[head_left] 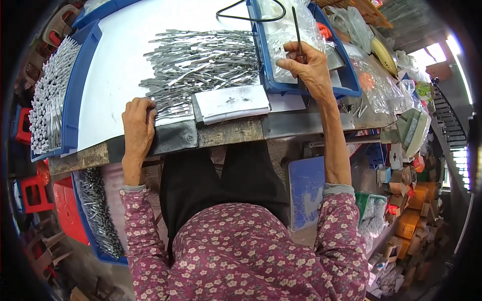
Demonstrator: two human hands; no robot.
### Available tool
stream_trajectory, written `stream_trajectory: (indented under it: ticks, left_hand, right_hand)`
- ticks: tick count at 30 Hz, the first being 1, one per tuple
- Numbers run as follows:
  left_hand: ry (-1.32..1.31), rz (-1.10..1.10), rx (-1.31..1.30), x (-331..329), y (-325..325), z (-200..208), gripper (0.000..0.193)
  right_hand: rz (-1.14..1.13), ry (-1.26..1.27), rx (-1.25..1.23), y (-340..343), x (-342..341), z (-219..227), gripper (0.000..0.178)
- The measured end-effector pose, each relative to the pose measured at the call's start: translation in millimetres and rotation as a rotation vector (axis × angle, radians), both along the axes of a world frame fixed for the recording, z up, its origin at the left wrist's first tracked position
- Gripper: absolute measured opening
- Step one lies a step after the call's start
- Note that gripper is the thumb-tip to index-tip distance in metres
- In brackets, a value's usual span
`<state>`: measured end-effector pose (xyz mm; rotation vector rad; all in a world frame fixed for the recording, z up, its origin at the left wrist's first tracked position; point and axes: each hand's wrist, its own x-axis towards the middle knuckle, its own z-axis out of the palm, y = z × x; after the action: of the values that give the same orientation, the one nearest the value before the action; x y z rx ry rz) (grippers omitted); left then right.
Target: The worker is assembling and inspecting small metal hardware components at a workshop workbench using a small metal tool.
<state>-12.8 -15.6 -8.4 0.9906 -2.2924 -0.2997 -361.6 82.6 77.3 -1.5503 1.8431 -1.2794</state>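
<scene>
A wide pile of slim silver metal strips (206, 60) lies on a white sheet (118, 55) on the table. My left hand (138, 123) rests at the table's front edge, beside the pile's near left end. Its fingers are curled down, and whatever they pinch is hidden. Raised over the right part of the table, my right hand (311, 70) grips a thin dark tool (296, 25) with a dark red handle, its shaft pointing up and away. A white pad (232, 103) with dark smudges lies in front of the pile, between my hands.
At the left stands a blue tray (83, 93) packed with white-tipped metal pieces (52, 90). A blue bin (341, 90) with clear plastic bags sits under my right hand. A black cable loop (251, 19) lies at the back. Below the table's left end is another tray of metal pieces (100, 215).
</scene>
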Motion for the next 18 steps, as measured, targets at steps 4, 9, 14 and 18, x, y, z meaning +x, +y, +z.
stream_trajectory:
  ticks: [4, 9, 14, 18]
  left_hand:
    - [0.028, 0.015, -0.066, -0.6, 3.3, -1.6, 0.012]
    - [0.108, 0.071, -0.199, 2.8, 12.3, 9.0, 0.012]
    - [0.281, 0.161, -0.080, -13.8, 39.7, 40.6, 0.009]
    - [0.381, -0.130, 0.146, -35.3, 66.2, 55.2, 0.007]
  right_hand:
    - [0.018, 0.026, -0.040, 5.5, 10.5, -3.3, 0.034]
    - [0.044, -0.097, -0.034, 12.7, 34.2, -1.3, 0.032]
    - [0.077, -0.170, 0.006, 29.8, 60.3, 5.3, 0.029]
    - [0.110, -0.084, -0.018, 42.4, 79.4, 7.5, 0.026]
